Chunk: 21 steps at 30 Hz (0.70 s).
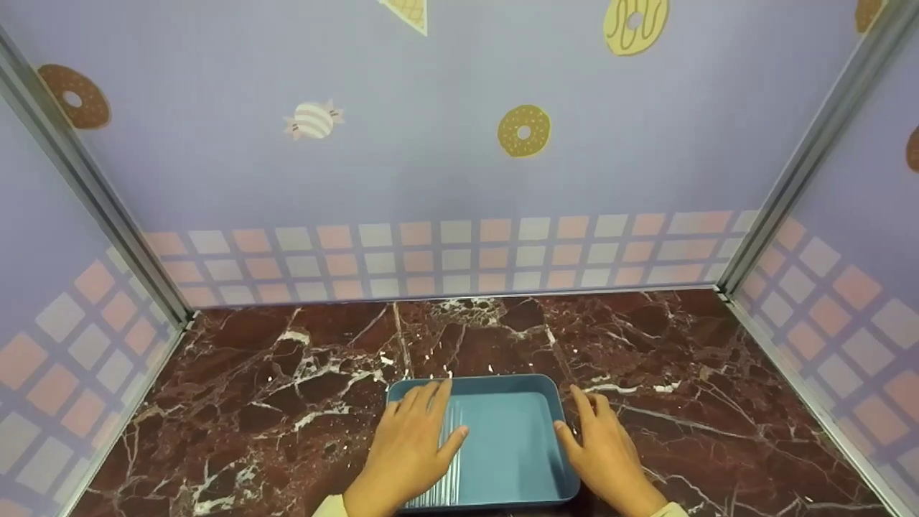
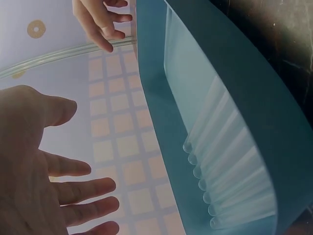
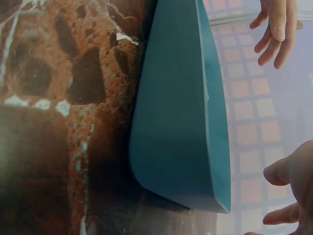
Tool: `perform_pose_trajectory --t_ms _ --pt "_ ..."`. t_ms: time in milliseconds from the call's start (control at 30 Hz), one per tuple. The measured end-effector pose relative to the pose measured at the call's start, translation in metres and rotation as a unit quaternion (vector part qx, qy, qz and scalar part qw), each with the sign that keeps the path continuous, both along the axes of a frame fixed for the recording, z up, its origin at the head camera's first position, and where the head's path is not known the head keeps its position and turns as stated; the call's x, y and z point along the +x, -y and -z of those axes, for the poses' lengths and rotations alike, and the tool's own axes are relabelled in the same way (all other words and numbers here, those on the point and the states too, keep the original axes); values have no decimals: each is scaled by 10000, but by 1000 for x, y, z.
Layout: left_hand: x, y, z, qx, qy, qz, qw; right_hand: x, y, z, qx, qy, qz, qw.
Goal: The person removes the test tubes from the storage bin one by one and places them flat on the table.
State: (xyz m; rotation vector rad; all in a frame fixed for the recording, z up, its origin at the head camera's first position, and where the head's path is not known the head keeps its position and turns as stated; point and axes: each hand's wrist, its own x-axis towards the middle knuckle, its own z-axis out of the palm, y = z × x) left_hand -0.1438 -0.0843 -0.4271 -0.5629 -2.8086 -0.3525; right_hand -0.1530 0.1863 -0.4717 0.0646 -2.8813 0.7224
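A blue rectangular tray lies on the dark red marbled table. Along its left side, a row of several clear test tubes rests side by side, their rounded ends lined up in the left wrist view. My left hand is over the tray's left side, fingers extended and thumb spread, partly hiding the tubes in the head view. At the right rim is my right hand, its fingers loosely extended outside the tray. Both hands are without anything in their fingers.
The marbled tabletop extends to both sides and behind the tray. A purple back wall with sweets and checks encloses the space, along with a left side panel and a right side panel.
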Motion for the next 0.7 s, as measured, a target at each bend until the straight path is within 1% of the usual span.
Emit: perform_pose_trajectory --t_ms 67,167,300,367,533,633,700 --pt "1 0 1 9 47 5 10000 0 -1 2 -27 144 35 9999" --pt "1 -1 2 47 86 40 9999 0 -2 4 -20 236 91 9997" --pt "0 -3 6 30 23 73 10000 1 -4 8 13 381 170 9991" --pt "-1 -5 8 6 23 86 10000 1 -5 10 2 535 208 9983" --pt "-3 -9 11 -44 226 109 9997 2 -8 12 -61 927 180 9955" --pt "-5 -10 13 -63 276 119 9995 2 -9 13 -96 1004 177 9947" --pt "-7 -11 13 -78 205 130 9997 1 -9 14 -133 973 215 9949"
